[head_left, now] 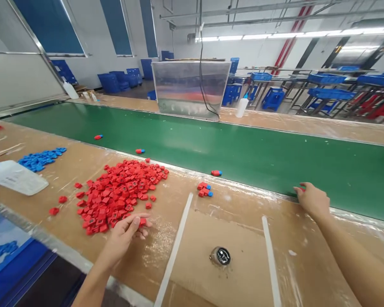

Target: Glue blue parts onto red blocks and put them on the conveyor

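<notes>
My left hand (128,230) pinches 1 red piece (143,221) at the red pile's (118,194) 6 o'clock edge; my right hand (312,200), at 3 o'clock on the green belt's (243,153) near edge, grip hidden; open board (230,226) between

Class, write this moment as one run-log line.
left hand: pinching red piece beside red pile | right hand: at green belt edge

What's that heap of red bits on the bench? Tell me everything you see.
The red heap is a pile of small, square, plastic-looking pieces, many with a dark recess, lying jumbled on the brown worktop beside the green belt. A few strays lie around it. The left hand pinches one red piece at its near edge.
</notes>
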Available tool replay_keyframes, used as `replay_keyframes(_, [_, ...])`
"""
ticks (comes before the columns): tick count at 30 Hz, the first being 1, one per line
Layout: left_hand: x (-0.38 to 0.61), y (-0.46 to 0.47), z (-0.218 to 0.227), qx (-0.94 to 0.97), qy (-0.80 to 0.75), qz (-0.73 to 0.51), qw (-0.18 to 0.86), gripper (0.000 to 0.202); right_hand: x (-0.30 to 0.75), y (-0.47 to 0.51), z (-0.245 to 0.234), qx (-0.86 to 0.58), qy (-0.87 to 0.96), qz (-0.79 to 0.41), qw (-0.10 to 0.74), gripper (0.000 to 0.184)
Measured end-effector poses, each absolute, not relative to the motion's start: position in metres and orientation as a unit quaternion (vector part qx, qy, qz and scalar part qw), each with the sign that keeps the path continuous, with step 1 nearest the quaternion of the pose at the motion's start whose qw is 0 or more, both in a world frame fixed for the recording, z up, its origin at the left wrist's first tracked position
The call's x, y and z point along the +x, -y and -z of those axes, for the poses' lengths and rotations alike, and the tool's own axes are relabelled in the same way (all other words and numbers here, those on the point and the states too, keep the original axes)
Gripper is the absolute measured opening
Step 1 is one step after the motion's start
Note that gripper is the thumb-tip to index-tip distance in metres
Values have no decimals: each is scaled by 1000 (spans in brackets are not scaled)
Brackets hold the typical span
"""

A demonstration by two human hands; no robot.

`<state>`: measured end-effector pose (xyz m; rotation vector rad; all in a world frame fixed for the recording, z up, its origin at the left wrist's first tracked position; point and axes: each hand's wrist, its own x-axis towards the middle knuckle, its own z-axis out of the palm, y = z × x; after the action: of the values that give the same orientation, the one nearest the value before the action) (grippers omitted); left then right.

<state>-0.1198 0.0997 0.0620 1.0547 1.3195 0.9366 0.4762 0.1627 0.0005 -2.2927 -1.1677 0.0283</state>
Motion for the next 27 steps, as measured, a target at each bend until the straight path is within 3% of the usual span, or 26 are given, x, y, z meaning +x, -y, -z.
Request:
replay_keyframes(6, [-102, -79, -47, 419, -476, -372, 678, 44, 428, -60, -17, -809, 437, -202, 336, 40])
replay_keyframes(12, [-82, -74, -47, 528, -461, -299, 648, 42, 362, 56, -13, -729, 399, -334, 444, 71])
replay_keyframes(21, [-65, -71, -40, 528, -460, -271, 661, 35, 310, 107, -7, -672, 426, -374, 477, 50])
replay_keyframes(27, [-58, -63, -50, 662, -451, -169, 574, 30, 274, 84, -40, -659, 515, -373, 402, 42])
